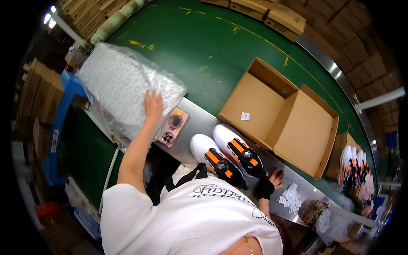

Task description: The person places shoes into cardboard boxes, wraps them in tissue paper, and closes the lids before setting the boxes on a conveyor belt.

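Observation:
My left hand [153,106] lies with its fingers stretched out on a stack of grey-white patterned wrapping paper [121,72] in clear plastic. Beside it a phone in a pink case [173,126] rests on the metal ledge. Two white shoes [208,148] with black and orange parts stand side by side in front of me. Past their black ends my right hand [276,180], with a black band at the wrist, has its fingers spread by the ledge. Close to it is a heap of small white sachets [290,198]. Neither hand holds anything.
An open brown shoe box [265,102] with one small sachet [245,116] inside lies on the green conveyor belt [178,42]. More shoes [352,163] stand at the far right. A crumpled plastic bag [333,221] hangs at the lower right. Stacked cartons [287,21] line the far side.

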{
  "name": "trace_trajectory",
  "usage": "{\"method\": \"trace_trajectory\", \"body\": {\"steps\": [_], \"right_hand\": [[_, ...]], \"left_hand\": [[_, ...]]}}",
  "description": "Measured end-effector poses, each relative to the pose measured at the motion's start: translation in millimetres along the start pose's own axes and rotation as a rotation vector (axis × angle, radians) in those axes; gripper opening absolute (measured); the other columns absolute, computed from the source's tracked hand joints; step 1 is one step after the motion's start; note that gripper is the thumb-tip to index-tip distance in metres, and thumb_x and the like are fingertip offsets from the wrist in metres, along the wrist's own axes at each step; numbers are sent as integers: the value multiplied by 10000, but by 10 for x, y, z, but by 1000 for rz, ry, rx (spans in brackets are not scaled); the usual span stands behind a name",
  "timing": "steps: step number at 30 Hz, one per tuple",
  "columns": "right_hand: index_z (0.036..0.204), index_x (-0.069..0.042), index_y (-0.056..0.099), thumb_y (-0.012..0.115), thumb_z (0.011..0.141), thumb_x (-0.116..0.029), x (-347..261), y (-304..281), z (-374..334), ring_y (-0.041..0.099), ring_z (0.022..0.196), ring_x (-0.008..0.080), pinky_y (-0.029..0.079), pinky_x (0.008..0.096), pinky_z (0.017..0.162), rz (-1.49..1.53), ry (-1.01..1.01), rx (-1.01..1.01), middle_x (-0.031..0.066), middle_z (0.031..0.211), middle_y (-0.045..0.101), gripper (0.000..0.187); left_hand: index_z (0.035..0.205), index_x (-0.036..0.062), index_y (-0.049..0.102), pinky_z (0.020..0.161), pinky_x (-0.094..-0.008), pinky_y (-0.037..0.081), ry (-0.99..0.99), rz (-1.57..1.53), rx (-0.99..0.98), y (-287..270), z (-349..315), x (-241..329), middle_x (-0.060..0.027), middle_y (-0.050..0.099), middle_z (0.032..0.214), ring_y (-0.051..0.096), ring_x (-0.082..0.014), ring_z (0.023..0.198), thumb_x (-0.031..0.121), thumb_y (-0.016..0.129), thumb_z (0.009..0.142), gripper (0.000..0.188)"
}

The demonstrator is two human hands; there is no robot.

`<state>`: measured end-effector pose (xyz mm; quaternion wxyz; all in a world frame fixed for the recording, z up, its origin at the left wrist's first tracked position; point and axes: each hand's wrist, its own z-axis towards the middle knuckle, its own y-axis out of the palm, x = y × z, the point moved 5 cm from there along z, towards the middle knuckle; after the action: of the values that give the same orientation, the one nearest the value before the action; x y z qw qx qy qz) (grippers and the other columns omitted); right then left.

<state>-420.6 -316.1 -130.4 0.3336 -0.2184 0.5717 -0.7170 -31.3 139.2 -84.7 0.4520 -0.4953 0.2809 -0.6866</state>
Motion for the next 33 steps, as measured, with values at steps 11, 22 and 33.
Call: {"method": "trace_trajectory", "body": {"steps": [11, 22, 33], "right_hand": [[1257, -131, 365, 422, 850, -324, 36, 55, 0, 310, 1201, 297, 261, 447, 861, -193, -40, -13, 178, 1283, 349, 455], [1144, 12, 440, 570, 774, -111, -345, -1429, 539, 375, 1156, 323, 289, 379, 964, 416, -54, 285, 197, 1245, 381, 411], [1156, -23, 436, 575, 822, -129, -1715, -1078, 1529, 511, 852, 93, 424, 229, 729, 1614, 90, -180, 52, 1003, 548, 377]], "left_hand": [[1259, 202, 397, 925, -626, 168, -295, 370, -314, -293, -36, -657, -110, 254, 1367, 210, -326, 1257, 475, 346, 864, 483], [700, 34, 479, 511, -340, 379, -15, -382, 287, -1279, 973, -19, -90, 499, 616, 482, -236, 544, 226, 387, 898, 290], [1030, -23, 501, 763, -354, 463, -4, -1315, -1156, 14, -551, 3974, -204, 519, 1013, 551, -298, 919, 221, 492, 869, 293]]}}
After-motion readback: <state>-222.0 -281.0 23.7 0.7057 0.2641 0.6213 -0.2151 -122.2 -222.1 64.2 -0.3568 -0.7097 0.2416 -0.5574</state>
